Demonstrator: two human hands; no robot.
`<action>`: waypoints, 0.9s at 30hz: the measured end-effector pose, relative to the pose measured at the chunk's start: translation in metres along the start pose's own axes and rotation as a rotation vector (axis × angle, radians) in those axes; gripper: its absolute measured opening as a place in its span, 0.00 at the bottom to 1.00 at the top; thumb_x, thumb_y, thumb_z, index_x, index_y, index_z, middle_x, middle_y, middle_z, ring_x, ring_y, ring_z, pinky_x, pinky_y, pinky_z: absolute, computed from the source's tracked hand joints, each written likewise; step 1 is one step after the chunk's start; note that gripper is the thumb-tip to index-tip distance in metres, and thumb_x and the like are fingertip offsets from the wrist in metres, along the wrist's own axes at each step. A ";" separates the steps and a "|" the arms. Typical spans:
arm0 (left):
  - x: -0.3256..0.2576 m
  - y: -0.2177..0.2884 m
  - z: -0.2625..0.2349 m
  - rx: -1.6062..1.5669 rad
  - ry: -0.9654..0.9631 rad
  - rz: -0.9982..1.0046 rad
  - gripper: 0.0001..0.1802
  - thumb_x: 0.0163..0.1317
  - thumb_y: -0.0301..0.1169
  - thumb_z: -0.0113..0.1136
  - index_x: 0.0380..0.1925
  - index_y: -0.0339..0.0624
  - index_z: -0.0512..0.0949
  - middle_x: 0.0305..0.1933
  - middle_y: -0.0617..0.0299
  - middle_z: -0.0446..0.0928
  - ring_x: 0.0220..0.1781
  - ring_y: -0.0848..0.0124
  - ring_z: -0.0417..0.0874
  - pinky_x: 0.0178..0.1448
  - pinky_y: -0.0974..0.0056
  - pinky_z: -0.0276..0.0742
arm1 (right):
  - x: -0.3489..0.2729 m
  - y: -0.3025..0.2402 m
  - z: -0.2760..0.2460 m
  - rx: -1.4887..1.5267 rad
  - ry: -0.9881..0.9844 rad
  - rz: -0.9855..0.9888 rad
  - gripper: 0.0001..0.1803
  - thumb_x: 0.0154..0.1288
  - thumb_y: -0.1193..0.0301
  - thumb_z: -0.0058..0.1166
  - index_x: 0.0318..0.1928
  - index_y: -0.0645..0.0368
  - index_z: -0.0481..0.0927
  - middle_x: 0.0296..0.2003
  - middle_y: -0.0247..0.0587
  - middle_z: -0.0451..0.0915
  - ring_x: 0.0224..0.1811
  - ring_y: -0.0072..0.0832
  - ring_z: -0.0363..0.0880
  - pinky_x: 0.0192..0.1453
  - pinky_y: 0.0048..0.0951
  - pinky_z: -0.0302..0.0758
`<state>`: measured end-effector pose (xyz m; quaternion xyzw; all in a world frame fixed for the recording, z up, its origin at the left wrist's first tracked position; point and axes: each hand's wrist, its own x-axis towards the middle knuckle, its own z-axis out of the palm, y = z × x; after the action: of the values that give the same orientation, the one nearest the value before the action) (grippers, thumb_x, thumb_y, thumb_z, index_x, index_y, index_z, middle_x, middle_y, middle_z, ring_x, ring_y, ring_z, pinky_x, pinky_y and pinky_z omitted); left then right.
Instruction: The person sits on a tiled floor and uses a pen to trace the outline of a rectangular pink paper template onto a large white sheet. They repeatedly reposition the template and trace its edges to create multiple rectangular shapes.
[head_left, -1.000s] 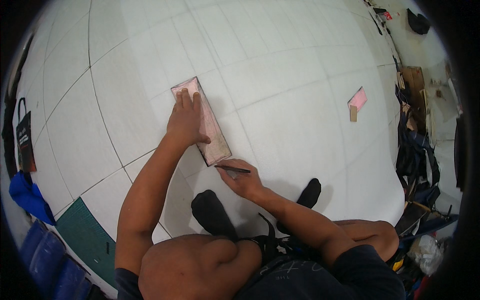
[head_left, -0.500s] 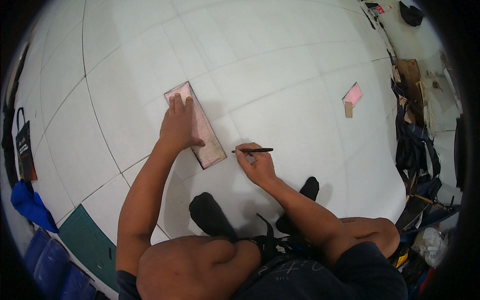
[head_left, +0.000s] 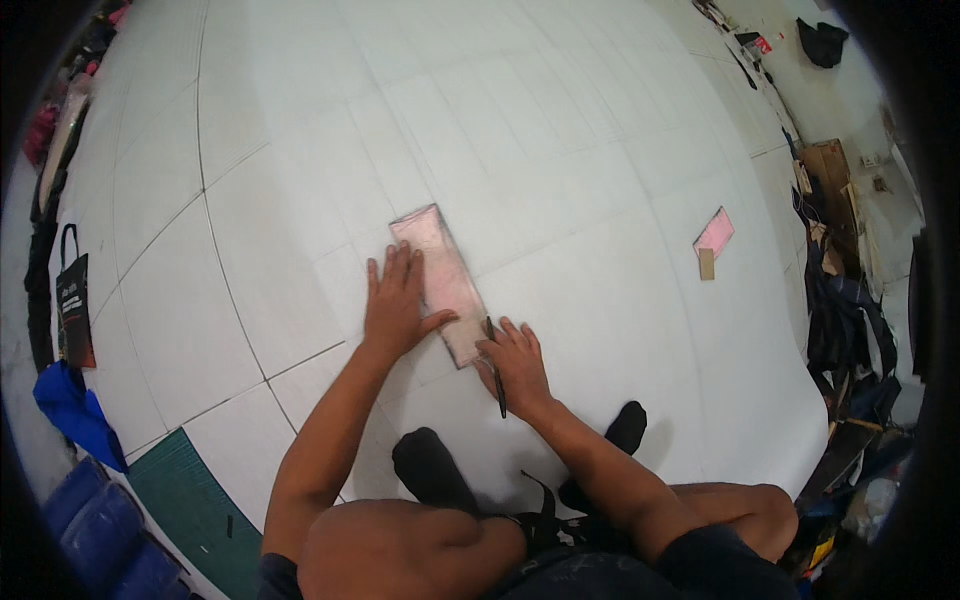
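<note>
A long pink rectangular template (head_left: 455, 285) with dark edges lies slanted on a large white sheet. My left hand (head_left: 396, 305) is open along its left side, with fingertips at the edge and the thumb resting on its lower part. Between the fingers of my right hand (head_left: 518, 370) is a black pen (head_left: 498, 375), its upper end pointing away from me. That hand is at the template's near right corner and appears to touch it; some fingertips are hidden. Farther right lie a small pink piece (head_left: 714, 233) and a brown strip (head_left: 707, 264), which overlaps it.
The white sheet (head_left: 590, 240) spreads over pale floor tiles (head_left: 240, 290) and has faint ruled lines. My black-socked foot (head_left: 432, 465) rests near the template. A green mat (head_left: 195, 510), blue cloth (head_left: 75, 410) and black bag (head_left: 73, 310) lie left. Clutter lines the right wall.
My right hand has come against the template's near end, and the pen has swung from sideways to lengthwise. My left hand has slid toward the left edge. The template has shifted slightly right.
</note>
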<state>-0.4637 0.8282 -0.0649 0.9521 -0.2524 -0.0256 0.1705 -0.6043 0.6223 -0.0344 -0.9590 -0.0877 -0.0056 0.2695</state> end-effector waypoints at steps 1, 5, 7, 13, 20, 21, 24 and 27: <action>0.005 0.003 0.003 0.015 0.024 0.005 0.64 0.52 0.73 0.65 0.75 0.31 0.63 0.81 0.38 0.58 0.84 0.43 0.55 0.85 0.34 0.39 | 0.003 0.003 0.000 -0.021 -0.026 0.021 0.19 0.67 0.70 0.64 0.57 0.55 0.79 0.59 0.49 0.79 0.72 0.53 0.69 0.78 0.62 0.57; 0.018 0.010 -0.001 -0.095 -0.041 -0.009 0.62 0.54 0.71 0.66 0.75 0.32 0.63 0.82 0.40 0.57 0.85 0.44 0.53 0.84 0.33 0.39 | 0.001 0.014 0.000 -0.036 -0.034 0.040 0.20 0.68 0.69 0.66 0.58 0.55 0.79 0.65 0.49 0.77 0.75 0.54 0.66 0.80 0.63 0.52; 0.018 -0.004 -0.002 -0.025 -0.034 0.078 0.60 0.54 0.69 0.68 0.75 0.34 0.64 0.81 0.43 0.59 0.84 0.45 0.54 0.84 0.33 0.41 | 0.000 0.017 0.002 -0.009 -0.025 0.042 0.19 0.68 0.68 0.65 0.58 0.55 0.79 0.66 0.49 0.77 0.75 0.55 0.65 0.80 0.63 0.52; 0.015 -0.007 -0.006 -0.077 0.005 0.058 0.55 0.53 0.63 0.73 0.72 0.37 0.69 0.79 0.47 0.63 0.83 0.46 0.59 0.83 0.33 0.46 | -0.005 0.024 0.005 0.015 -0.025 0.092 0.19 0.69 0.68 0.65 0.58 0.54 0.80 0.68 0.48 0.76 0.76 0.54 0.65 0.81 0.63 0.50; 0.018 -0.021 -0.011 -0.145 0.062 0.089 0.55 0.51 0.59 0.78 0.71 0.36 0.69 0.78 0.42 0.64 0.81 0.43 0.61 0.81 0.34 0.53 | -0.004 0.020 0.007 -0.023 0.010 0.096 0.19 0.69 0.67 0.64 0.59 0.51 0.81 0.63 0.44 0.80 0.75 0.51 0.66 0.82 0.60 0.49; 0.018 -0.022 -0.011 -0.149 0.064 0.086 0.55 0.50 0.59 0.78 0.70 0.36 0.69 0.78 0.42 0.64 0.81 0.43 0.62 0.81 0.34 0.54 | -0.003 0.020 0.007 -0.028 0.019 0.088 0.19 0.69 0.67 0.64 0.59 0.51 0.81 0.63 0.44 0.80 0.75 0.51 0.66 0.82 0.60 0.49; 0.019 -0.021 -0.012 -0.167 0.064 0.080 0.54 0.49 0.58 0.79 0.69 0.35 0.70 0.77 0.42 0.65 0.80 0.43 0.63 0.80 0.35 0.56 | -0.004 0.021 0.009 -0.042 0.041 0.070 0.18 0.70 0.67 0.64 0.59 0.51 0.81 0.63 0.44 0.80 0.75 0.50 0.66 0.81 0.59 0.50; 0.019 -0.023 -0.013 -0.175 0.064 0.078 0.55 0.48 0.59 0.79 0.68 0.34 0.71 0.76 0.42 0.66 0.80 0.43 0.64 0.79 0.35 0.57 | -0.003 0.020 0.009 -0.042 0.053 0.059 0.18 0.70 0.66 0.64 0.58 0.51 0.82 0.63 0.44 0.80 0.74 0.50 0.67 0.81 0.59 0.51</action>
<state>-0.4345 0.8410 -0.0599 0.9234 -0.2804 -0.0105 0.2620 -0.6043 0.6092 -0.0525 -0.9661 -0.0521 -0.0251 0.2517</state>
